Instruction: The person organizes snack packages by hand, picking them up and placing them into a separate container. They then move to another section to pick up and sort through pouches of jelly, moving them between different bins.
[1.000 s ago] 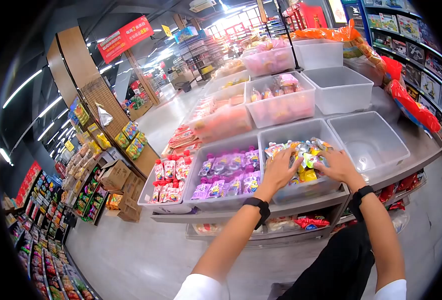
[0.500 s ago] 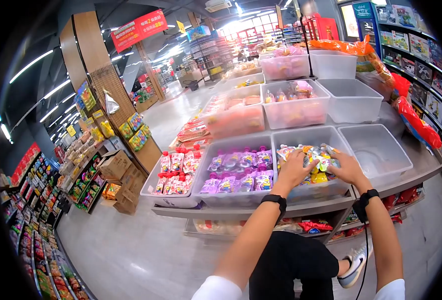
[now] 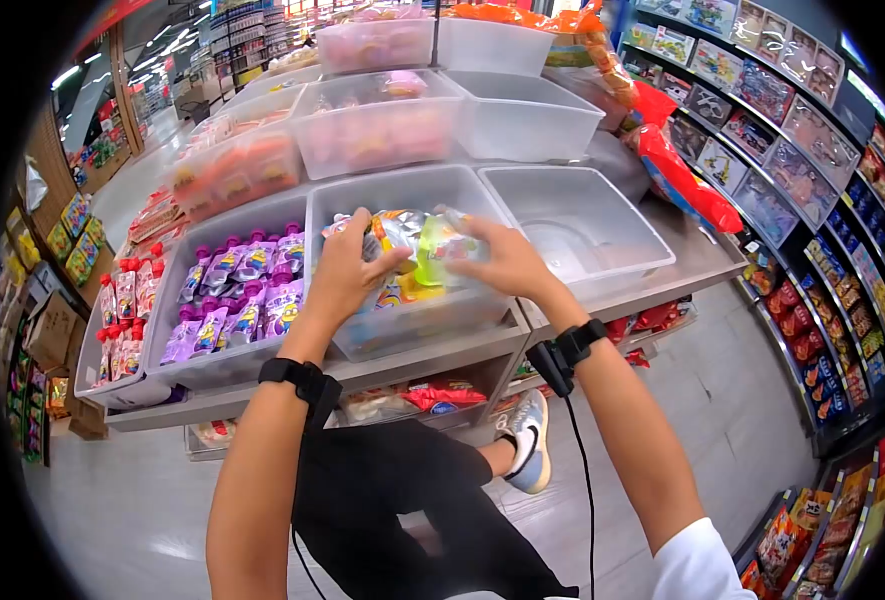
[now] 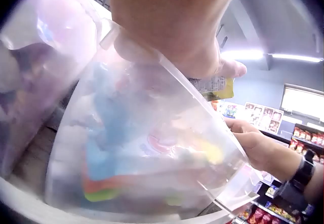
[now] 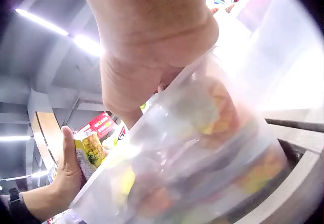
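In the head view, my left hand [image 3: 347, 268] is in a clear bin [image 3: 402, 328] of mixed pouches, holding a silver pouch [image 3: 371, 247] between thumb and fingers. The right wrist view shows that hand's thumb [image 5: 67, 145] against a pouch with a pineapple picture [image 5: 93, 150]. Across the same bin, my right hand [image 3: 507, 262] grips a bright green pouch [image 3: 436, 250], blurred, by its right side. In both wrist views the cloudy bin wall [image 4: 147, 133] hides part of the contents, and the right fingertips are mostly hidden.
Left of this bin stand a bin of purple pouches [image 3: 237, 290] and one of red-capped pouches [image 3: 122, 310]. To its right is an empty bin [image 3: 582, 225]. More bins [image 3: 377, 130] rise behind. A red package [image 3: 687, 180] lies along the stand's right edge.
The head view has swung right and down. Both hands remain over the mixed-pouch bin; the right hand has lifted slightly with the green pouch, and the pouches between the hands have shifted.
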`<state>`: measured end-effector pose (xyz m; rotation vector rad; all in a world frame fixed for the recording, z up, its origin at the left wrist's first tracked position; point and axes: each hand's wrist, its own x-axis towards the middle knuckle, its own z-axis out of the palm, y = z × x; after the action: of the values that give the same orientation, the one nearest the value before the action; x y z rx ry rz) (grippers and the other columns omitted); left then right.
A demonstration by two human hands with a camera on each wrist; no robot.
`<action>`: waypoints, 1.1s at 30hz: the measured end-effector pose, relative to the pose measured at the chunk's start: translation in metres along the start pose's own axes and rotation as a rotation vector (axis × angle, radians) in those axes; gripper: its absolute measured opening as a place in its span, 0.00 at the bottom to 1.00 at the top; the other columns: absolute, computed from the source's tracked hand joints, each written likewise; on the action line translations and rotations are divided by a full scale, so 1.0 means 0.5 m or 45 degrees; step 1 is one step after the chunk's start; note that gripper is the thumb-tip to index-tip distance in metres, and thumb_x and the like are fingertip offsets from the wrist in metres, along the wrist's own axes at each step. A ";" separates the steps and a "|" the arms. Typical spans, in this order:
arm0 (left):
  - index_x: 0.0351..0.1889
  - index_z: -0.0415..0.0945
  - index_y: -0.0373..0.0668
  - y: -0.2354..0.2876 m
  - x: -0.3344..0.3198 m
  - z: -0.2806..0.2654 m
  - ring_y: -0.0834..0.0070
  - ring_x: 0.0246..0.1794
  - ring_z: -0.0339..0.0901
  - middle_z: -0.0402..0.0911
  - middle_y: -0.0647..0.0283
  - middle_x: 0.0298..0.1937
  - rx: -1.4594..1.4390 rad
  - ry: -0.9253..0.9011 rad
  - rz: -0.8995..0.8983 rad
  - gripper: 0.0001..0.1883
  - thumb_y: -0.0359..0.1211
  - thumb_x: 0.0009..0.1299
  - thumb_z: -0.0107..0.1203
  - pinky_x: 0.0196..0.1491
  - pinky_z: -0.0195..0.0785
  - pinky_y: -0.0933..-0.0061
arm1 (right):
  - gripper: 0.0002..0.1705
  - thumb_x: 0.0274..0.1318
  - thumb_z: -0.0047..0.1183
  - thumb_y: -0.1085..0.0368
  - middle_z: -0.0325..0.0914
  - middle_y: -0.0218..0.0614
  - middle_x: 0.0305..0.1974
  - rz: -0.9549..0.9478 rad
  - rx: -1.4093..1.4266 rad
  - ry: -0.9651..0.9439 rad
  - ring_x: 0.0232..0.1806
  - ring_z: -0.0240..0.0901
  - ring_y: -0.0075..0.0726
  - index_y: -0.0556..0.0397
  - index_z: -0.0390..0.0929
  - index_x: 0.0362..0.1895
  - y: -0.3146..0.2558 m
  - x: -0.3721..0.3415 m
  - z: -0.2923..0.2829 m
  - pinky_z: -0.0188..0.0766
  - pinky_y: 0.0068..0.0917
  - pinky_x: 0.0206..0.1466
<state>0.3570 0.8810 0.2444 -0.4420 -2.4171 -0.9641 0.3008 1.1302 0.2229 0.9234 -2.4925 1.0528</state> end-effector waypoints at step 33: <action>0.47 0.64 0.38 -0.112 0.024 0.010 0.79 0.43 0.71 0.72 0.63 0.43 -0.705 1.090 -0.252 0.24 0.46 0.70 0.64 0.47 0.69 0.75 | 0.16 0.64 0.56 0.66 0.82 0.47 0.44 0.554 1.535 0.495 0.44 0.84 0.46 0.60 0.71 0.52 0.012 0.073 0.046 0.84 0.43 0.47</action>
<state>0.3196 0.8469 0.2176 0.0533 -1.4259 -1.5261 0.2691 1.1004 0.2209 0.2789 -1.5952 2.6604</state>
